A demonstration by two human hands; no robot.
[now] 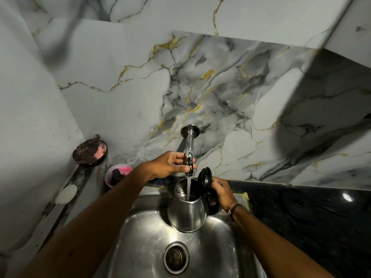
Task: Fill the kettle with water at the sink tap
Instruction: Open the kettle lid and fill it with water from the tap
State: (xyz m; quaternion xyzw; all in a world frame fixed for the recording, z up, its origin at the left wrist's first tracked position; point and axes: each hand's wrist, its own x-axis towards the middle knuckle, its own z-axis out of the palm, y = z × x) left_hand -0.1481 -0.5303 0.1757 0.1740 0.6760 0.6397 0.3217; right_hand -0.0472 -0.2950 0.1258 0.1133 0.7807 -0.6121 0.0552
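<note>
In the head view, the kettle (187, 212) hangs over the sink (140, 237), directly under the tap (189, 155), its lid (204, 180) flipped open. A stream of water (189, 188) runs into it, so filling is underway; the level inside is hidden. The left hand (170, 164) pinches the tap's end; the right hand (221, 190) is wrapped around the kettle's handle. What remains, I judge, is shutting off the tap.

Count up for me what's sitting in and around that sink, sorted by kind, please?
Kettle, lid open, held under the running tap: 1
Taps: 1
Round dishes with dark scrubbers, one dark dish and one pink bowl: 2
White soap bar: 1
Sink drain: 1
Hands, left hand on the tap, right hand on the kettle handle: 2
Total: 8
</note>
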